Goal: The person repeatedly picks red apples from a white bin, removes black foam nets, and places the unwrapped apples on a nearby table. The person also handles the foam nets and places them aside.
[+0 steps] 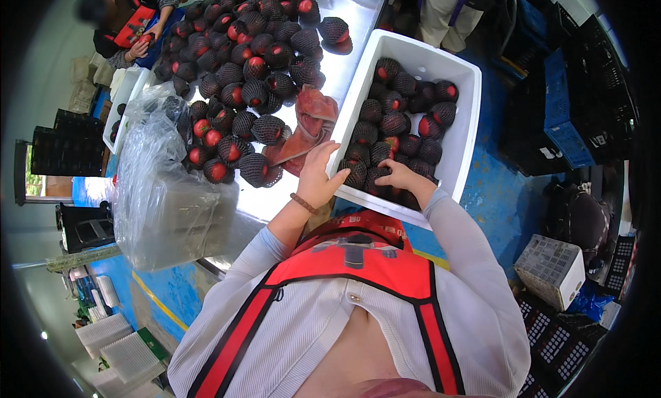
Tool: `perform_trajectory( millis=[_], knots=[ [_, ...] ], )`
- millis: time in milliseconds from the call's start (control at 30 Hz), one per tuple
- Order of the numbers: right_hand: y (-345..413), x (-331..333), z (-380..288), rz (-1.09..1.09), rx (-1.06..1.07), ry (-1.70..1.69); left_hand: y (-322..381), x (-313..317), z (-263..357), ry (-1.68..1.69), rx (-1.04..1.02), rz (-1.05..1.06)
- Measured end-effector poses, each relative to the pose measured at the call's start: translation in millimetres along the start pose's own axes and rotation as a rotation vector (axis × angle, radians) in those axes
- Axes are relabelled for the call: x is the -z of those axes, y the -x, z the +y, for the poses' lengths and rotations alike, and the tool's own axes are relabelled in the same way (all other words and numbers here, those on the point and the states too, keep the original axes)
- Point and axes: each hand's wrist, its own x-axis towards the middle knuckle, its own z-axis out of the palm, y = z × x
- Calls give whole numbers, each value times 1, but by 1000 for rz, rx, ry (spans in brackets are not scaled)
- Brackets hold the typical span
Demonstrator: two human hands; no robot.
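Observation:
A white foam box [469, 140] holds many round red fruits in black foam nets [392, 123]. My right hand [403, 177] reaches into its near end, fingertips on the netted fruits; whether it grips one cannot be told. My left hand [319, 176] rests at the box's left wall near the corner, fingers spread and holding nothing plain to see. Just beyond it, a red mesh cloth or bag [312, 120] lies on the shiny metal table [356, 16]. A large heap of netted red fruits [253, 67] covers much of the table to the left.
Clear plastic bags [155, 191] cover a block at the table's left edge. A co-worker [137, 26] handles a red fruit at the far left, beside another white foam box [129, 96]. Someone in light trousers [444, 18] stands beyond my box. Black and blue crates [563, 114] are stacked at right.

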Motion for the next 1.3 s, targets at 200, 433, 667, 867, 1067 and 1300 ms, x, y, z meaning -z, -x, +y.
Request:
perform_trajectory(
  millis=[200,433,667,867,1067,1300],
  knots=[
    [4,-23,2,-2,31,147,12,-23,-18,-164,-19,-167],
    [11,0,-13,12,61,97,14,-26,-20,-156,-33,-134],
    [80,64,-104,303,394,-352,3,0,5,537,292,-160],
    [113,53,-184,558,816,126,-24,12,38,1418,654,-161],
    [107,22,-176,382,698,-870,-21,11,40,1305,369,6],
    [97,3,-189,698,600,-801,-15,2,48,916,143,24]
  ],
)
